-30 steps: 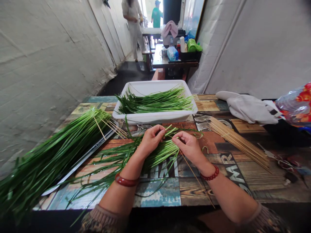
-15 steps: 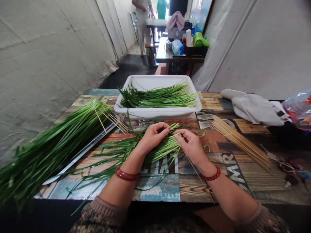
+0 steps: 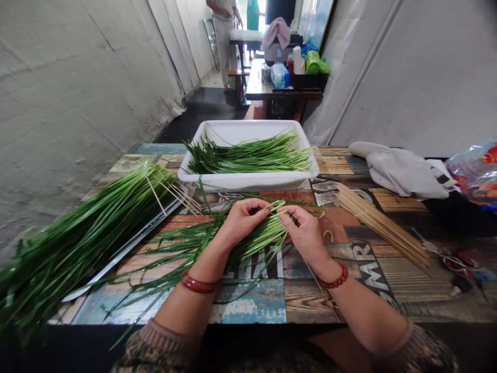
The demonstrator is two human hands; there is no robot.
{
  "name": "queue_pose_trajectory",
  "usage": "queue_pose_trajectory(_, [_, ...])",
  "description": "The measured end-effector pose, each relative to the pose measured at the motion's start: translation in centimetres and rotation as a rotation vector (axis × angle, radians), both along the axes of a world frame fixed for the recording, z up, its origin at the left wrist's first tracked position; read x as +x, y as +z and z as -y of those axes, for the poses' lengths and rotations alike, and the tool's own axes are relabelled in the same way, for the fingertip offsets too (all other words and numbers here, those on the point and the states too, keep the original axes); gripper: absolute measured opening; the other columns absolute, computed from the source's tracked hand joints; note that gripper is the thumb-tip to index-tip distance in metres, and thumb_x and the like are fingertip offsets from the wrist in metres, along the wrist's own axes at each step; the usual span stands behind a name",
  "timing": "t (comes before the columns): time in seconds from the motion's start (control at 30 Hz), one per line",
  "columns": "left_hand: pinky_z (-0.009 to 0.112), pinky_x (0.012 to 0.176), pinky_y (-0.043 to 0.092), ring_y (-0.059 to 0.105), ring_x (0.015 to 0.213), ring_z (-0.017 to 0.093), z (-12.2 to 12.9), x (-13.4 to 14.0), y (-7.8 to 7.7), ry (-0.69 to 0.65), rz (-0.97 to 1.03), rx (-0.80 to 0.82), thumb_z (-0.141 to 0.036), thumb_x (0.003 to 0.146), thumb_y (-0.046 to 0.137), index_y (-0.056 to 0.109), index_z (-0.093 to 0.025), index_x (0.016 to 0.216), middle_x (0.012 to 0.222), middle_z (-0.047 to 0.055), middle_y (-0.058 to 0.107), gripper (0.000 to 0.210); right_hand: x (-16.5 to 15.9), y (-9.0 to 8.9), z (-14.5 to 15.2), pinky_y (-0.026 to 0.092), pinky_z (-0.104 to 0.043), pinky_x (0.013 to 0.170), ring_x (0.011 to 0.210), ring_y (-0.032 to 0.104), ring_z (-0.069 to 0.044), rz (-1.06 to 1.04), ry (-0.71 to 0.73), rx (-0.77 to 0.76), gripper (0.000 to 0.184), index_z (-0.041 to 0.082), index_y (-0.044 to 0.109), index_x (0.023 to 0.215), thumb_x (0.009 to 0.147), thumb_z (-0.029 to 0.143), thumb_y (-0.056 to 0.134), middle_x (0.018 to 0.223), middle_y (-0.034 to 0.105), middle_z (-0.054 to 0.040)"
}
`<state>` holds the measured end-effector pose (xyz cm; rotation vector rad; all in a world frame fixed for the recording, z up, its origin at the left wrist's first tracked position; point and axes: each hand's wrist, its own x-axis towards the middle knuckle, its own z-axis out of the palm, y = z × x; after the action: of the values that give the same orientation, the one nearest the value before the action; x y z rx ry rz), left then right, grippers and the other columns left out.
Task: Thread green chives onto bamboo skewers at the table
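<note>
You had the garlic chives [image 3: 258, 241] in a loose heap under your hands, in the middle of the table [image 3: 256, 303]. Your left hand [image 3: 246, 220] pinched the pale ends between thumb and finger. Your right hand [image 3: 305, 228] met it tip to tip, its thumb and first finger closed on the pale ends too. How many stalks each held was too small to tell. A thin stick [image 3: 326, 296] ran from under your right wrist to the near edge; I could not tell if your fingers gripped it.

To do this well, it seemed best to hold the ends softly, since wet stalks may slip or squash. Lining up the pale tips first would likely help, with the long leaves lying flat to the left so they don't tangle. If the stick's point was near, your fingertips needed care.

The big pile [image 3: 101, 223] of chives lay on the left with sticks poking through it. More chives sat in the white tub [image 3: 248, 183] on the far side, and a bundle of sticks [image 3: 382, 228] lay on the right.

On the tabletop, right of your hand, you could read an "R" [image 3: 362, 252] printed sideways. The white letters under the chives were partly covered, so I couldn't read the word.
</note>
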<state>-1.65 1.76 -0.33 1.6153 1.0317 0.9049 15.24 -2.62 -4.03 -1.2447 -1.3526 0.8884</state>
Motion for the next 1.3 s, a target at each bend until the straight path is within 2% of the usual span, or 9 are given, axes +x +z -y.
queue_pose_trajectory(0.53, [0.025, 0.073, 0.049, 0.064, 0.080, 0.017, 0.05, -0.12, 0.11, 0.019, -0.038, 0.064, -0.026, 0.081, 0.062, 0.076, -0.014, 0.085, 0.087, 0.007, 0.073, 0.019, -0.09, 0.40, -0.04, 0.051, -0.028, 0.072, 0.081, 0.065, -0.019, 0.005, 0.006, 0.004, 0.021, 0.018, 0.069, 0.095, 0.089, 0.034, 0.057, 0.091, 0.072, -0.0053])
queue_pose_trajectory(0.87, [0.025, 0.069, 0.048, 0.062, 0.076, 0.016, -0.01, -0.09, -0.06, 0.023, 0.004, 0.021, -0.028, 0.079, 0.064, 0.075, -0.013, 0.081, 0.083, 0.006, 0.072, 0.018, -0.17, 0.46, 0.06, 0.051, -0.028, 0.070, 0.081, 0.066, -0.019, 0.008, -0.005, -0.008, 0.021, 0.018, 0.070, 0.095, 0.088, 0.034, 0.057, 0.090, 0.073, -0.0057])
queue_pose_trajectory(1.3, [0.022, 0.066, 0.044, 0.059, 0.071, 0.014, 0.12, -0.03, 0.49, -0.005, -0.017, 0.030, -0.025, 0.079, 0.063, 0.074, -0.011, 0.080, 0.077, 0.005, 0.069, 0.018, -0.20, 0.54, 0.07, 0.051, -0.028, 0.071, 0.080, 0.066, -0.019, -0.011, -0.012, -0.013, 0.021, 0.017, 0.070, 0.094, 0.088, 0.034, 0.059, 0.089, 0.072, -0.0057])
